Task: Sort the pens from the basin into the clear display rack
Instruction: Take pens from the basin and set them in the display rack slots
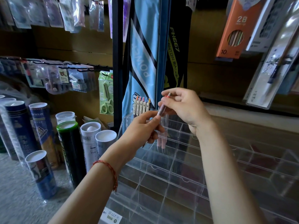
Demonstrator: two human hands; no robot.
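Note:
Both hands hold one clear pen point(162, 109) with a red clip above the clear display rack point(186, 172). My left hand point(142, 128) grips its lower part. My right hand point(181, 105) pinches its upper end near the clip. Several white pens with coloured tops point(142, 105) stand in the rack's top left compartment. Two pale pink pens point(161, 139) hang point down in a compartment just right of my left hand. The basin is out of view.
Several tall shuttlecock tubes point(71, 149) stand on the floor at left. A blue racket bag point(142, 54) hangs behind the rack. Packaged stationery hangs on hooks at upper left, and an orange 2B pencil box point(234, 28) at upper right.

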